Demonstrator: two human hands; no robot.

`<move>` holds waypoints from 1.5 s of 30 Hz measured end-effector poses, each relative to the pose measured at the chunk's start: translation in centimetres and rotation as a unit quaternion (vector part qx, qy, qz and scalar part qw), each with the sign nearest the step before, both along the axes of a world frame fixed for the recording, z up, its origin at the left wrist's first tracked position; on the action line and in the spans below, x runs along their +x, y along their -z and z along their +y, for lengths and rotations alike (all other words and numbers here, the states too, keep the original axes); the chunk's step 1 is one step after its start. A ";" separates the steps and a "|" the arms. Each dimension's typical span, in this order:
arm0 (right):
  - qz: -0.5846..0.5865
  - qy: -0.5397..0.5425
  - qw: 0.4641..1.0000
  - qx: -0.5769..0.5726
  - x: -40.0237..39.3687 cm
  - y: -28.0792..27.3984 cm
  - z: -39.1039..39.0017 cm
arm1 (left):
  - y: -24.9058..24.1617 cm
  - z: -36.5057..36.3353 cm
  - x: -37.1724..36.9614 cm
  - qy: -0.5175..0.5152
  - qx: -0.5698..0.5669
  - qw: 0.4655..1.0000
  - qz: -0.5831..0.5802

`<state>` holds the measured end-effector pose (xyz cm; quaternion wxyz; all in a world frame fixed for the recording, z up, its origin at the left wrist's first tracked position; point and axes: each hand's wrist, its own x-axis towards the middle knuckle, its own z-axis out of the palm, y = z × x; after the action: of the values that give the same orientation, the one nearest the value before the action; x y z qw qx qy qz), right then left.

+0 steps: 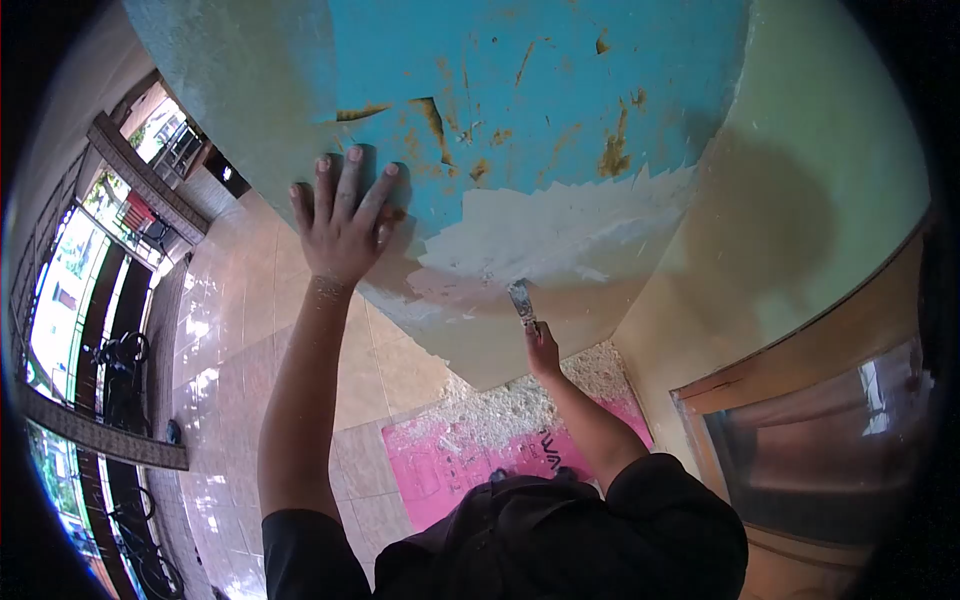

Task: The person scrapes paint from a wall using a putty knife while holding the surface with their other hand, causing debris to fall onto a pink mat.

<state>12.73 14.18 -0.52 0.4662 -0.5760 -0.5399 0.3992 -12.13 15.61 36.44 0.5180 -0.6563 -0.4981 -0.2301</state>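
My left hand [345, 225] lies flat on the wall near its left edge, fingers spread, with nothing in it. My right hand [542, 350] is closed round the handle of a putty knife [521, 302]. The knife's metal blade, smeared with white, points up at the lower part of the wall. Blue paint [560, 110] covers the upper wall, with brown scratches and chipped spots. Below it runs a jagged whitish scraped band [560, 225], and the blade's tip is right at its lower border.
White flakes and dust [500, 405] lie over a pink sheet [440, 470] on the tiled floor [235, 340]. A green side wall [840, 170] meets the work wall at right, above a framed window [820, 430]. Bicycles [125, 370] stand by a railing at far left.
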 end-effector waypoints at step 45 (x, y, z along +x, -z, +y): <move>0.068 -0.174 0.982 -0.025 1.9 -0.4 3.2 | 0.9 0.8 -0.3 -0.036 0.030 0.999 0.026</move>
<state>14.61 17.42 -0.08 0.4109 -0.4564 -0.5884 0.5260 -12.46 16.37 35.56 0.5579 -0.6277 -0.5010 -0.2091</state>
